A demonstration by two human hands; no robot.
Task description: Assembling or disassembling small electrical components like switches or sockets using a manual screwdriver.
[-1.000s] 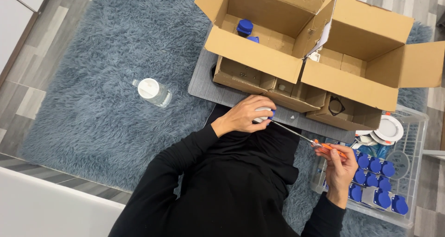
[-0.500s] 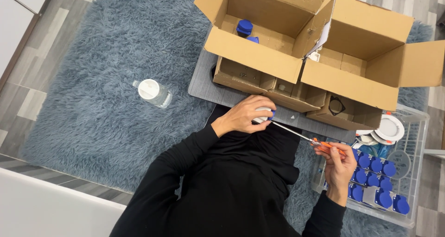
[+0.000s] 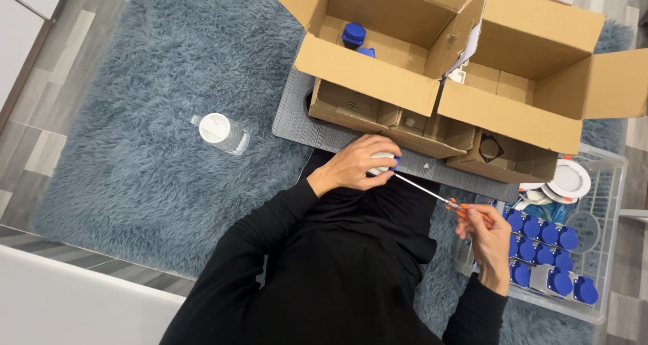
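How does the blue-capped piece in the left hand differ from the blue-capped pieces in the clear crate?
The white and blue piece in the left hand is single, lifted over the lap and mostly hidden by fingers, with the orange-handled screwdriver from the right hand pointing into it. The blue-capped pieces in the clear plastic crate lie untouched in rows, caps up. Both show blue parts.

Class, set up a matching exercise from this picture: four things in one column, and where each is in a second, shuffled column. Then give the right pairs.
Things:
1. screwdriver
2. clear bottle
3. white and blue part
4. blue caps

Places:
A. in the clear crate
B. lying on the rug
C. in the right hand
D. in the left hand

Pairs: 1-C, 2-B, 3-D, 4-A
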